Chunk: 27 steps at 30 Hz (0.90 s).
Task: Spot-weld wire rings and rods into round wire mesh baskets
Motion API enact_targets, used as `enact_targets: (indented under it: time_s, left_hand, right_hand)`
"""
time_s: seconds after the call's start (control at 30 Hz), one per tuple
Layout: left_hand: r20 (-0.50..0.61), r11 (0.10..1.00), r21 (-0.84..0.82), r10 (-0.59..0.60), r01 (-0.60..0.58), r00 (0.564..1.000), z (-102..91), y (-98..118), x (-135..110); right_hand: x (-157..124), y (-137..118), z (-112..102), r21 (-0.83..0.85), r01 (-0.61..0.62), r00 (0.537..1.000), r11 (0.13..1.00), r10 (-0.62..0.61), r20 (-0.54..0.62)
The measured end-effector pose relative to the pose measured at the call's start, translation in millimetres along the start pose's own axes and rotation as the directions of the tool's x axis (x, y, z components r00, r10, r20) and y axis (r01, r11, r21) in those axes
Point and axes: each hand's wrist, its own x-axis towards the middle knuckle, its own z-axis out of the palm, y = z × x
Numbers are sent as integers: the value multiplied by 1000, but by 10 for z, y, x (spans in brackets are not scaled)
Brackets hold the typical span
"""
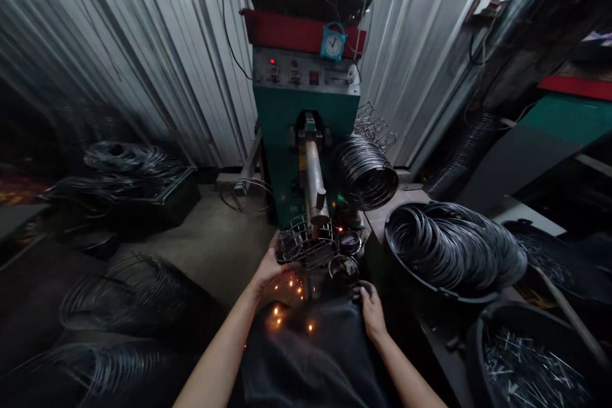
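Note:
My left hand (pixel 271 268) is closed around the left side of a round wire basket (pixel 306 243), thumb and fingers on its wires. The basket sits under the electrode arm (pixel 315 185) of a green spot welder (pixel 275 140), whose tip reaches down into it. Orange sparks fly below the basket, over a black apron (pixel 310 350). My right hand (pixel 371 309) is lower right of the basket, fingers curled together beside a small round cup (pixel 343 269). Whatever those fingers hold, if anything, is too dark to make out. Another small dark cup (pixel 349 242) stands just behind.
A coil of wire rings (pixel 367 172) hangs right of the welder. Further right, a black tub (pixel 454 293) holds many wire rings, and a bucket (pixel 478 357) holds short wire pieces. Blurred wire rings (pixel 124 296) lie at left. A blue clock (pixel 333 43) hangs above.

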Motion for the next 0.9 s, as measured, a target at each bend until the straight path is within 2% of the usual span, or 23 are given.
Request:
enact_targets:
  time_s: [0.07, 0.17, 0.27, 0.37, 0.47, 0.53, 0.63, 0.7, 0.73, 0.8, 0.83, 0.9]
  left_hand:
    - [-5, 994, -110, -18, 18, 1000, 71, -64, 2]
    - [-8, 993, -119, -27, 26, 1000, 80, -89, 10]
    - [-32, 996, -75, -54, 51, 998, 22, -97, -57]
    - [-152, 997, -48, -66, 59, 986, 20, -96, -271]
    - [-319, 995, -43, 67, -85, 945, 122, 11, -640]
    - [-344, 968, -32, 225, -251, 912, 220, 176, -893]
    - [-266, 906, -15, 403, -422, 876, 370, 522, -1121]
    - [-180, 872, -72, 466, -485, 866, 483, 762, -1140]
    - [-121, 856, -117, 491, -503, 863, 552, 874, -1118]
    - [46, 830, -203, 537, -519, 842, 720, 1075, -1041]
    - [129, 829, -226, 545, -511, 828, 818, 1165, -996]
    - [223, 847, -226, 525, -481, 821, 1034, 1325, -918]
  right_hand:
    - [53, -41, 6, 174, -164, 982, 971, 177, -61]
    - [141, -259, 36, 396, -330, 935, 857, 355, 11]
    - [96, -391, -9, 501, -408, 903, 763, 420, 94]
    - [-39, -371, -69, 532, -453, 881, 715, 452, 141]
    - [-147, -442, -79, 529, -437, 895, 728, 413, 171]
    - [-192, -646, -76, 523, -357, 932, 774, 333, 144]
    - [-255, -1132, -122, 559, -138, 989, 818, 145, 31]
    - [-326, -1460, -205, 570, 47, 997, 820, -8, -71]
    - [-375, -1598, -261, 554, 149, 987, 819, -85, -139]
    - [-494, -1792, -399, 464, 350, 927, 814, -227, -300]
    - [-560, -1847, -479, 388, 443, 874, 808, -295, -386]
    - [-696, -1888, -655, 175, 594, 731, 785, -437, -524]
